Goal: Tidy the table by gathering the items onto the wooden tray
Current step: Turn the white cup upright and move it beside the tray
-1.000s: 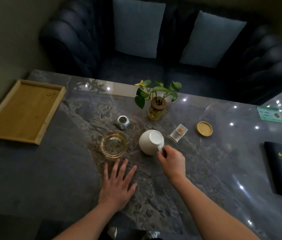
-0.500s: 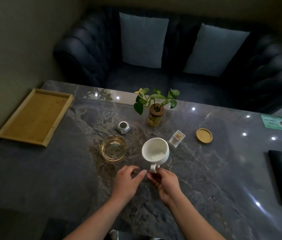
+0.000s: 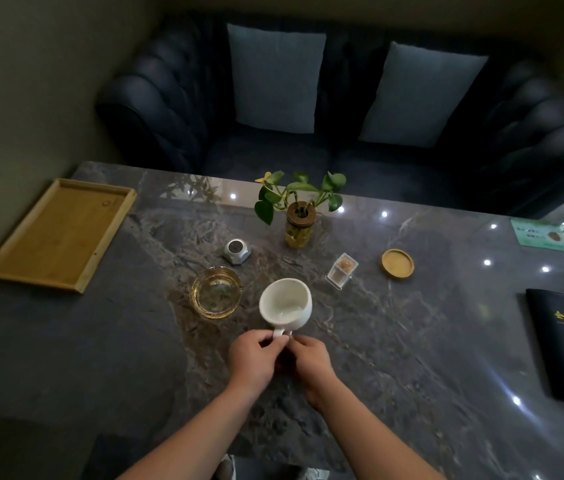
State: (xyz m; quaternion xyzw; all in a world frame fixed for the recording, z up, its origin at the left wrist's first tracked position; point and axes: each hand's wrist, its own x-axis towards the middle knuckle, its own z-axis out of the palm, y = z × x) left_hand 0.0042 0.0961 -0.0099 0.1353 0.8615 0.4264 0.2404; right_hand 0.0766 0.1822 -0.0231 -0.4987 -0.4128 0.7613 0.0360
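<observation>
Left hand (image 3: 256,358) and right hand (image 3: 311,362) meet at the loop handle of the white ceramic mug (image 3: 285,301), fingertips of both pinching it, probably to pass it leftward; the mug sits mid-way along the dark marble table (image 3: 412,341), just right of the amber glass ashtray (image 3: 216,292), well apart from the rectangular wooden tray (image 3: 59,233) at far left; mouth up, axis near upright, handle toward the person.
</observation>
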